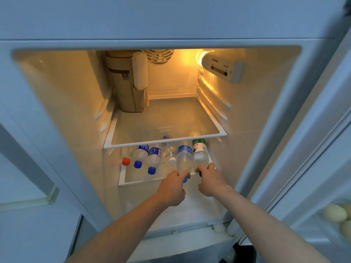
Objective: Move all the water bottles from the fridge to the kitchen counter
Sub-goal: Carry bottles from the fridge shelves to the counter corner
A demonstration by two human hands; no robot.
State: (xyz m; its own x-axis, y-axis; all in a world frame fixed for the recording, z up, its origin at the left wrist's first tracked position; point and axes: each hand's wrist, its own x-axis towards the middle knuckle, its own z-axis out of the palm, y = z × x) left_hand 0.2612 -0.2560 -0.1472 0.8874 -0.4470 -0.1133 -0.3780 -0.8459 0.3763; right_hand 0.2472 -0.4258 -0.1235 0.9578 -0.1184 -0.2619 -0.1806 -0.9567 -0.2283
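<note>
An open fridge (57, 114) fills my view, lit warm inside. A tan zipped bag (123, 80) stands at the back left of the glass upper shelf (165, 118). On the lower shelf (133, 175) beneath it, several water bottles lie on their sides, caps toward me; none has reached the surface, which is out of frame. My left hand (171, 186) has its grip curled round the neck end of the blue-labelled bottle (184, 158), its blue cap showing under the fingers. My right hand (209, 182) grips the neck of the green-labelled bottle (200, 154) just beside it. To the left wait two blue-capped bottles (140, 153) (154, 158), a small white-capped one (169, 149) and a red cap (126, 161). I judge them full, weighty and likely slick with cold; thin walls will dent, so the stiff neck is the safer hold. Eggs (335, 212) sit in the door at right.
</note>
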